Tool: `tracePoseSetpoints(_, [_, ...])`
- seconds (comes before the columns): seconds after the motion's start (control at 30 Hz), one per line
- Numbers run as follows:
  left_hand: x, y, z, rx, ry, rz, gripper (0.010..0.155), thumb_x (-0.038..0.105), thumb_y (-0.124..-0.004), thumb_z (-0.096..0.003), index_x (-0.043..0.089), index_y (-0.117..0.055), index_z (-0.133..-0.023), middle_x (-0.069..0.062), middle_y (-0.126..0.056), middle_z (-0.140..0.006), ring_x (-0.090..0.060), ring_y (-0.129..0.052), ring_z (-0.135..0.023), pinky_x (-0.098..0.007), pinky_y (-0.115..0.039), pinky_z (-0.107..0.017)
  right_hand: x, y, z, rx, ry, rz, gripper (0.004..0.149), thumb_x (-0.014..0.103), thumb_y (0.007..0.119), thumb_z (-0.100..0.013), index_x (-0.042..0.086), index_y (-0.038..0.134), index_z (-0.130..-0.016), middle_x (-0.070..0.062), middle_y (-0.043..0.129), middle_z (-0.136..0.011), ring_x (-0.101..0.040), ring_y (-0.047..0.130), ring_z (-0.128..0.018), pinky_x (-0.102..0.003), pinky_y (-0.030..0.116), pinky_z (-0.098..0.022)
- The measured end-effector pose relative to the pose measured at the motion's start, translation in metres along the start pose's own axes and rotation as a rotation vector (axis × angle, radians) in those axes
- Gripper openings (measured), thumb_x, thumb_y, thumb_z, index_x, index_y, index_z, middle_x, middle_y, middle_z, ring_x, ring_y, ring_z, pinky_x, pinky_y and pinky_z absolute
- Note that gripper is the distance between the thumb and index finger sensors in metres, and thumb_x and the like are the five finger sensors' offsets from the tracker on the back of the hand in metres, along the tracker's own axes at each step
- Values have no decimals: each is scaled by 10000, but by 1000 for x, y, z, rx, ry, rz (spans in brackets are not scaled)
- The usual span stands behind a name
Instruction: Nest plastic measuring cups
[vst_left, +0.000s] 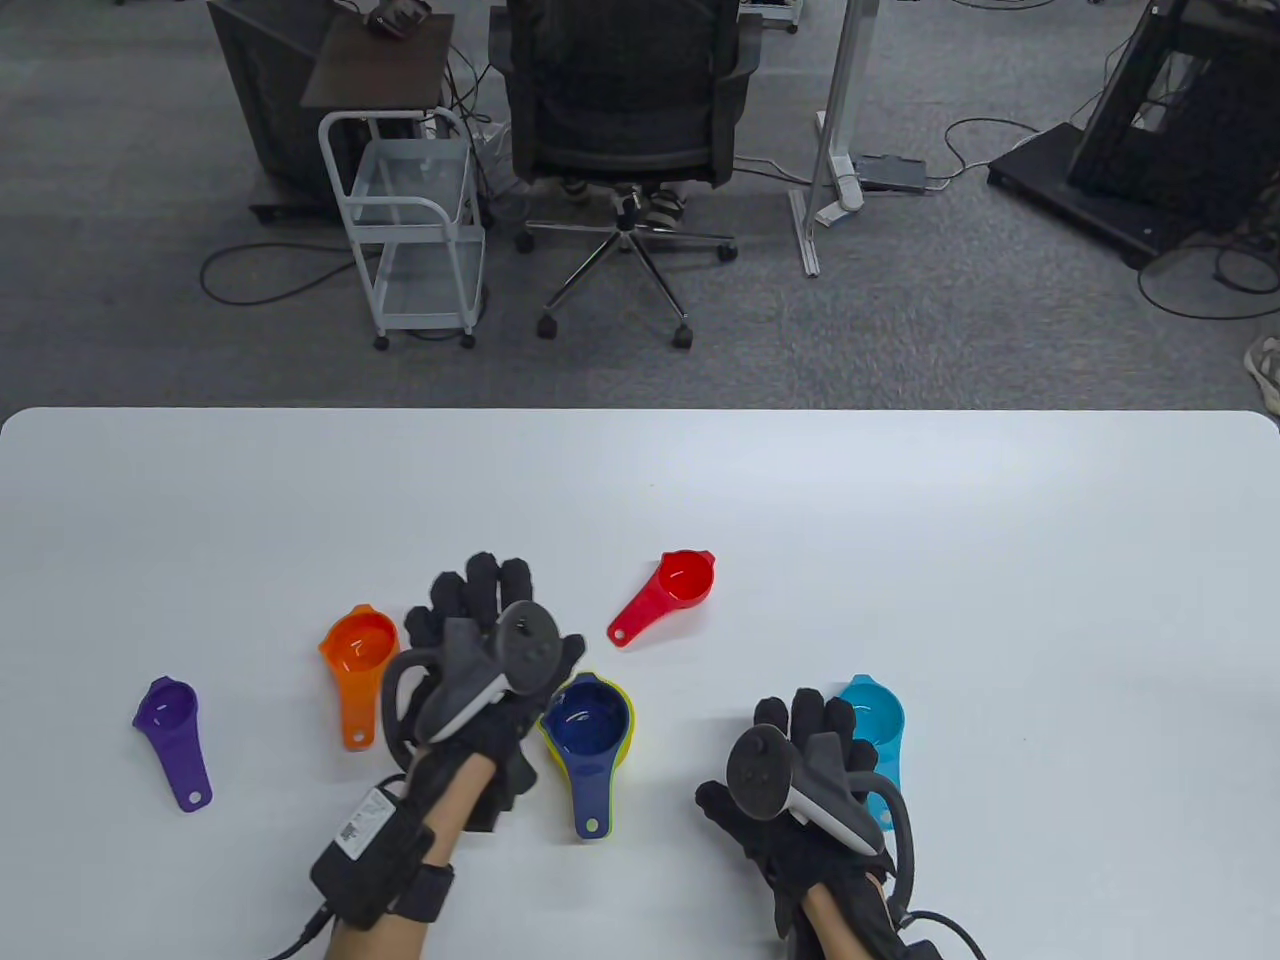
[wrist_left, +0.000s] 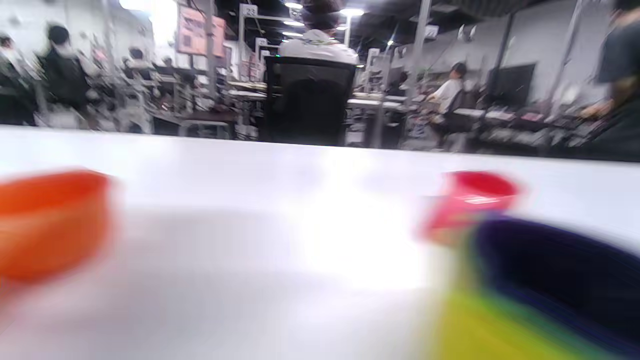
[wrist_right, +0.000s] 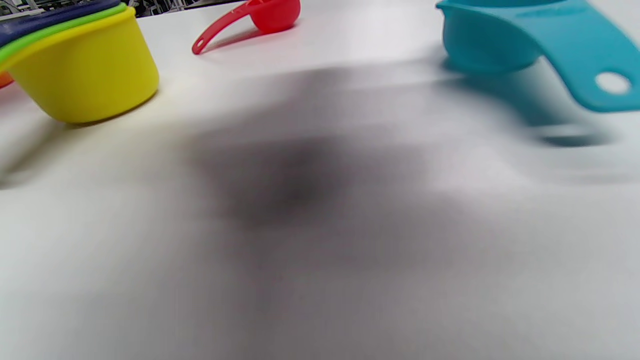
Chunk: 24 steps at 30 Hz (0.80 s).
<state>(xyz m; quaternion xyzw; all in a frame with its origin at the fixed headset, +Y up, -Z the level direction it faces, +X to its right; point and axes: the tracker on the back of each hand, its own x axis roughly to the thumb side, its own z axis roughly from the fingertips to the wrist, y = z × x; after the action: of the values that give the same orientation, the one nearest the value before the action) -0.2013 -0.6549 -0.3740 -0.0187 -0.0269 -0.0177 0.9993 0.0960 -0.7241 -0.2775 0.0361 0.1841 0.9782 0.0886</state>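
Observation:
A nested stack (vst_left: 590, 722) of a dark blue cup inside green and yellow cups stands near the table's front middle. Loose cups lie around it: purple (vst_left: 166, 716), orange (vst_left: 358, 646), red (vst_left: 684, 580) and teal (vst_left: 876, 716). My left hand (vst_left: 480, 610) hovers between the orange cup and the stack, fingers spread, holding nothing. My right hand (vst_left: 800, 735) is just left of the teal cup, fingers extended and empty. The left wrist view shows the orange cup (wrist_left: 50, 225), the red cup (wrist_left: 475, 197) and the stack (wrist_left: 545, 280). The right wrist view shows the stack (wrist_right: 85, 70), the red cup (wrist_right: 265, 15) and the teal cup (wrist_right: 500, 35).
The white table (vst_left: 900, 520) is bare behind the cups. Beyond its far edge stand an office chair (vst_left: 625, 110) and a small white cart (vst_left: 415, 220) on grey carpet.

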Motion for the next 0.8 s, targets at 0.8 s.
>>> tracePoseSetpoints(0.8, [15,-28,5,-111,-170,207,767,466,-575,-602,103,-215,-1174,-370,-174,-1160,-618,-366,-943,-753,-367,-650,-5,4,-6,27,15,-16,982,634,464,-549,-33,38,-1129,-457,-79,-1086,-686,-32,-899,-810,138,-632])
